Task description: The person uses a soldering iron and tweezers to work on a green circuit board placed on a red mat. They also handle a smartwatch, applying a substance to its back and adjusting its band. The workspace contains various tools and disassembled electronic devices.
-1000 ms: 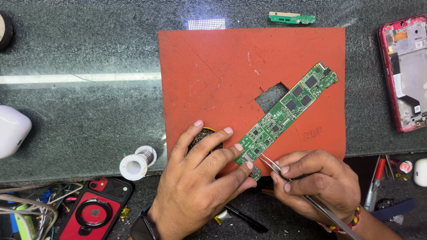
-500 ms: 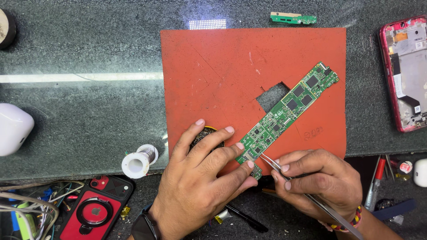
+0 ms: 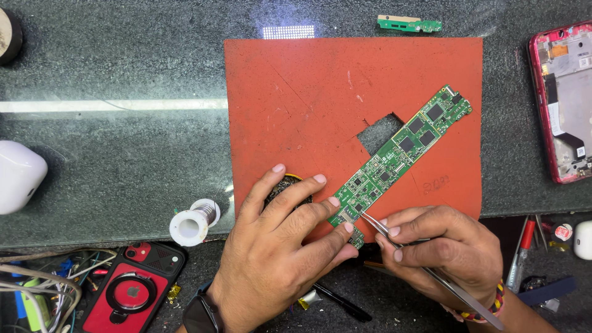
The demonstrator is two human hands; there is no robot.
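Observation:
A long green circuit board lies diagonally on a red-orange mat. My left hand rests with fingers spread, fingertips pressing the board's lower end; a small dark round tin shows under its fingers. My right hand pinches metal tweezers, whose tips touch the board's lower end beside my left fingertips.
A solder spool stands left of my left hand. A red phone and cables lie bottom left, a white device at the left edge. An opened red phone lies right, a small green board at the top, screwdrivers lower right.
Both hands stay at the board's lower end. The tweezer tips shifted only slightly.

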